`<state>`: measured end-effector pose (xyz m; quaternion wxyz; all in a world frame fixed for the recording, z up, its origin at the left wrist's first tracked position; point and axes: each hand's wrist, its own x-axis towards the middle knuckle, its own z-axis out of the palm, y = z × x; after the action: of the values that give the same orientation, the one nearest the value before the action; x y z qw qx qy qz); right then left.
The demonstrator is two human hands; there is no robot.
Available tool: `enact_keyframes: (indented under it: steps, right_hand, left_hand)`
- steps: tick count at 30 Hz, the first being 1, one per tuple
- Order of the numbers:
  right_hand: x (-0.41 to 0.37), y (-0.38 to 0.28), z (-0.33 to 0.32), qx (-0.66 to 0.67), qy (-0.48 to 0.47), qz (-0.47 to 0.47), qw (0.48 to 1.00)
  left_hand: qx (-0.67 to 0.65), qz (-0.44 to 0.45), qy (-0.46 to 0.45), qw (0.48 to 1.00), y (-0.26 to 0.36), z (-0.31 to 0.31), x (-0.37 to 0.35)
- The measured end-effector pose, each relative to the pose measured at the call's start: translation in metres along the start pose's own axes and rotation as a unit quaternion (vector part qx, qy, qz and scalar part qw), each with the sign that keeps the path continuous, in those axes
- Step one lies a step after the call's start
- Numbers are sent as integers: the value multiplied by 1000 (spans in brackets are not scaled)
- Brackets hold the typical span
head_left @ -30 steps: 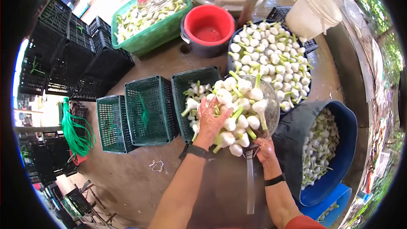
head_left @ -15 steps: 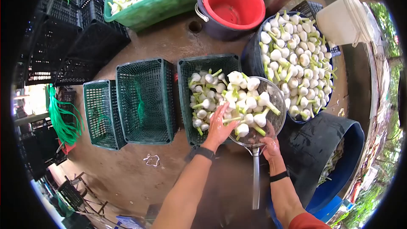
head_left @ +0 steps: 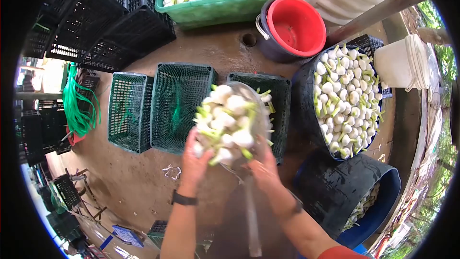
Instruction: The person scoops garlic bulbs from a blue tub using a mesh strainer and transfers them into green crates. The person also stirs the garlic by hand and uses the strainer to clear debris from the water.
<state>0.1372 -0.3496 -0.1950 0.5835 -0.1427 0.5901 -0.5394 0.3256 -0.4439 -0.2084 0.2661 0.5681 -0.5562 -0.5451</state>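
A round mesh strainer (head_left: 261, 115) piled with white bulbs with green stems (head_left: 223, 120) is held up between my hands, blurred by motion. My left hand (head_left: 195, 160) presses against the left side of the pile, fingers apart. My right hand (head_left: 264, 165) grips the strainer's rim near its long metal handle (head_left: 252, 216), which points down. Behind the strainer is a dark green crate (head_left: 282, 124) with more bulbs partly showing. The middle green crate (head_left: 182, 100), lined with netting, lies just beyond the pile's left edge.
A large dark tub (head_left: 302, 86) full of bulbs stands at right, above a tipped barrel (head_left: 330, 187). A red bucket (head_left: 299, 24) and green bin (head_left: 220, 8) are at the top. A smaller crate (head_left: 127, 112), black crates (head_left: 134, 33) and green strips (head_left: 79, 100) are left.
The strainer, its bulbs and both hands have moved left, off the right-hand crate towards the middle one. The strainer is tilted more. The view has shifted, so the surroundings appear further right.
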Motion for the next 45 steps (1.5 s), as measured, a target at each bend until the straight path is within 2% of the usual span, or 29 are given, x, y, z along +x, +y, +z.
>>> enact_keyframes:
  steps: [2,4,5,7,9,10,11,12,13,14,15,17,18,19,24,28,30,31,32,33,34,36,37,38,40,41,42,44,45]
  right_hand:
    - [34,7,41,-113,10,-36,993]
    - [70,45,62,-224,62,-42,972]
    - [68,44,57,-220,72,-44,972]
    - [47,47,47,-229,136,-26,964]
    - [17,51,9,-199,153,-104,962]
    - [-1,59,-13,-34,131,-27,990]
    - [-28,23,-27,70,142,98,982]
    - [-51,17,-51,164,127,128,970]
    - [-73,14,-76,248,101,97,959]
    - [-97,-4,-96,323,98,114,934]
    - [-120,-9,-121,346,81,94,930]
    - [-171,-48,-158,368,108,62,921]
    - [-195,-63,-175,308,151,48,938]
    - [-222,-77,-194,324,166,16,931]
    - [-375,-99,-307,352,325,-148,865]
    - [-487,-45,-411,294,471,-205,806]
    - [-529,-2,-466,203,550,-139,798]
    - [-538,16,-488,213,558,-142,790]
    - [-545,33,-511,126,633,-66,761]
    - [-551,50,-530,39,694,15,718]
    - [-554,70,-545,49,699,15,713]
    - [-553,104,-566,-291,717,99,626]
    - [-544,101,-566,-250,718,141,634]
    - [-538,128,-577,-280,721,86,628]
    - [-523,122,-577,-213,684,145,683]
    - [-513,116,-581,-173,676,158,699]
    - [-505,125,-591,-166,676,164,699]
    - [-493,148,-605,39,619,69,782]
    - [-483,169,-613,50,614,133,777]
  left_hand:
    - [-16,2,78,997,-15,-32,17]
    - [48,-44,159,985,4,-50,13]
    - [49,-39,149,987,0,-55,10]
    - [13,-102,144,984,-13,-67,-20]
    - [-65,-161,111,978,-20,-54,-53]
    - [-84,-183,93,975,-41,-48,-74]
    - [-101,-201,75,971,-58,-42,-88]
    - [-97,-223,62,968,-48,-26,-100]
    - [-93,-244,49,964,-37,-4,-114]
    - [-64,-233,12,970,-32,14,-124]
    - [-92,-225,-20,970,-21,36,-132]
    - [-88,-221,-89,967,2,80,-143]
    - [-108,-172,-136,970,10,102,-150]
    - [-122,-160,-157,967,23,121,-154]
    - [-148,-49,-306,939,113,259,-211]
    - [-159,-39,-449,879,166,366,-289]
    - [-84,1,-517,852,164,418,-322]
    - [-24,20,-527,849,157,445,-333]
    - [-16,24,-538,842,147,470,-340]
    - [77,87,-517,848,135,494,-343]
    - [168,149,-488,843,122,515,-342]
    - [218,174,-436,856,92,550,-325]
    - [257,171,-409,858,70,565,-311]
    - [295,167,-380,861,55,578,-296]
    - [379,139,-341,849,46,593,-278]
    - [399,84,-327,853,40,602,-271]
    - [406,84,-330,848,26,612,-265]
    - [340,54,-313,885,-9,628,-257]
    - [428,24,-353,832,-5,642,-264]
